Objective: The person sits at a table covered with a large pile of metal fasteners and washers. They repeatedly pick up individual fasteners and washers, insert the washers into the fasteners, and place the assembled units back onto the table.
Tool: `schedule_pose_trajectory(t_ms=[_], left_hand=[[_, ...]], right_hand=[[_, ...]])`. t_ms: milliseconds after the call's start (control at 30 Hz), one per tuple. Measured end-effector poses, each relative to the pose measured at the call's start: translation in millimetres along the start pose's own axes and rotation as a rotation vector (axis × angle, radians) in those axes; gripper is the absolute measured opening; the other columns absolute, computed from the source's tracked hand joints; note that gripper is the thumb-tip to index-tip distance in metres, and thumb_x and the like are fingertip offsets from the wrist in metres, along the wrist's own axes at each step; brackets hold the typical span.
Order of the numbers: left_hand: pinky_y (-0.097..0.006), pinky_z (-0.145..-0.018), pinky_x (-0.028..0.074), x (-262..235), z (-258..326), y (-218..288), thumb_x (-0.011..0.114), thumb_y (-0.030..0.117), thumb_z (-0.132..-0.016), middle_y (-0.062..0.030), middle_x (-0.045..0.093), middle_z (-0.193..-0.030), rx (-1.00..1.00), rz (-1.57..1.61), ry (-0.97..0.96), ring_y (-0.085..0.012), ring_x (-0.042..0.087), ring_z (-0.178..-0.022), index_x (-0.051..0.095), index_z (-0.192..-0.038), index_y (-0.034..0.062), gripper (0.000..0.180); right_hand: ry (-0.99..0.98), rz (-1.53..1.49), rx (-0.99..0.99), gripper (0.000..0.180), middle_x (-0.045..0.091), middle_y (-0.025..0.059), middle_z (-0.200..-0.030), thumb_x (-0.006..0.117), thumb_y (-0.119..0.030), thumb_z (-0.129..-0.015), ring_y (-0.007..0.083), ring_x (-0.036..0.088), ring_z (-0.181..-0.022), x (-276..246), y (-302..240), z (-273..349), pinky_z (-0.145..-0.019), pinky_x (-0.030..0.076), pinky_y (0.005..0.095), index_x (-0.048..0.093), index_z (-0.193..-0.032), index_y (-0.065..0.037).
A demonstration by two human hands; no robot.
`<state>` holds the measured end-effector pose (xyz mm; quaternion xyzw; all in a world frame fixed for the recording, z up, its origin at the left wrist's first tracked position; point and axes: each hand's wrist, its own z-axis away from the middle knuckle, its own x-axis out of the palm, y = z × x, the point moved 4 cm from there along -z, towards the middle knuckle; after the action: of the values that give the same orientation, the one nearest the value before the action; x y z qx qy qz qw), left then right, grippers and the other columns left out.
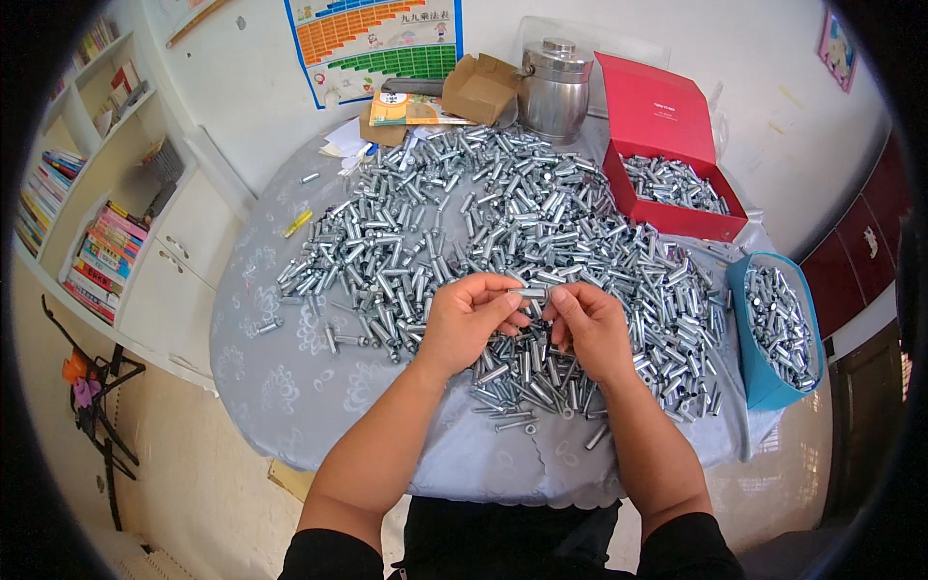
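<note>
Between my two hands, over the near middle of the table, is a silvery expansion bolt, held roughly level. My left hand pinches its left end between thumb and fingers. At the other end, my right hand closes thumb and fingertips around it; those fingertips partly hide what they grip. Beneath and beyond both hands spreads a large heap of loose metal expansion bolts, made of bolts, sleeves, and nuts. A few washers and bolts lie at the heap's near edge.
A red box with its lid raised holds more bolts at the back right. On the right edge stands a blue bin full of them. A steel canister and an open cardboard box sit at the back. A yellow pen-like item lies left.
</note>
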<state>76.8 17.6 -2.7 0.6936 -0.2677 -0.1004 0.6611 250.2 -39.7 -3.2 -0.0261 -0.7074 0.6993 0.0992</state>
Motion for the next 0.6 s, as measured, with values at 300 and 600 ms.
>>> schedule_pose_trajectory(t_ms=[300, 600], left_hand=[[-0.028, -0.068, 0.059, 1.4, -0.2, -2.9, 0.060, 0.006, -0.096, -0.0140, 0.071, -0.100, -0.033, -0.010, -0.012, -0.0188, 0.071, -0.081, 0.062, -0.113, -0.0036, 0.020], [-0.028, -0.069, 0.059, 2.0, -0.5, -2.0, 0.059, 0.005, -0.096, -0.0140, 0.071, -0.100, -0.031, 0.005, -0.008, -0.0184, 0.071, -0.082, 0.062, -0.113, -0.0038, 0.020]], right_hand=[[0.009, 0.037, 0.003, 0.021, 0.065, 0.0032, -0.079, 0.063, -0.017, -0.098, 0.0075, 0.058, -0.059, 0.6, 2.5, 1.6, -0.050, 0.046, 0.0215, 0.066, -0.109, 0.001], [-0.014, 0.014, -0.020, 0.021, 0.066, 0.0040, -0.082, 0.062, -0.016, -0.098, 0.0075, 0.059, -0.060, -1.6, 4.2, 0.0, -0.051, 0.047, 0.0211, 0.066, -0.111, 0.000]])
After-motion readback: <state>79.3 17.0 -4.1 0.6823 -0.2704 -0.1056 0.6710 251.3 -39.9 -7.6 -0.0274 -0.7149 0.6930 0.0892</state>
